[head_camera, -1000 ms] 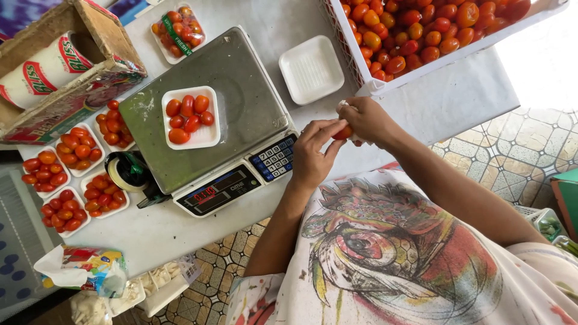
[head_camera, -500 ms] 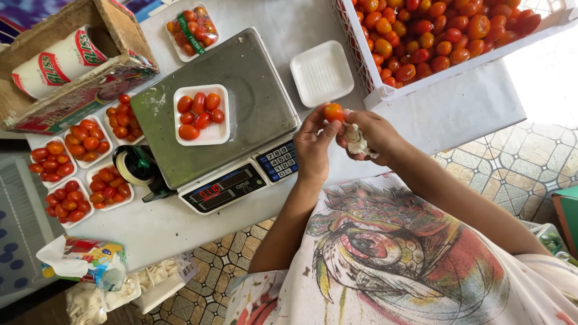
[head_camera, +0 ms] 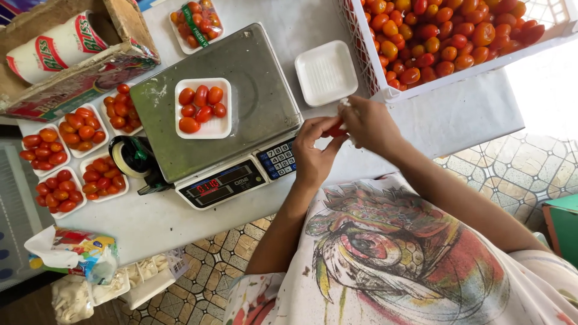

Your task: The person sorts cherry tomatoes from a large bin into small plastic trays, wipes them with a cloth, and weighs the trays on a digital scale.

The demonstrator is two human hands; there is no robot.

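Note:
My left hand [head_camera: 313, 150] and my right hand [head_camera: 368, 123] meet over the table edge, just right of the scale's keypad. A small red tomato [head_camera: 336, 129] is pinched in my left fingertips and pressed against my right hand. My right hand is closed on a bit of white cloth or paper [head_camera: 345, 103], which sticks out above the knuckles. On the grey scale [head_camera: 253, 72] rests a white foam tray [head_camera: 224, 127] with several tomatoes. An empty white tray [head_camera: 327, 72] lies just beyond my hands.
A white crate [head_camera: 385, 90] full of tomatoes stands at the back right. Filled trays [head_camera: 66, 150] lie left of the scale, a wrapped tray [head_camera: 195, 24] behind it. A tape dispenser [head_camera: 132, 157], a cardboard box [head_camera: 78, 84] with a roll, and plastic bags [head_camera: 75, 253] sit on the left.
The tomato, showing above my left fingertips half a second ago, is now mostly hidden between both hands. The hands stay by the keypad; the view has shifted slightly.

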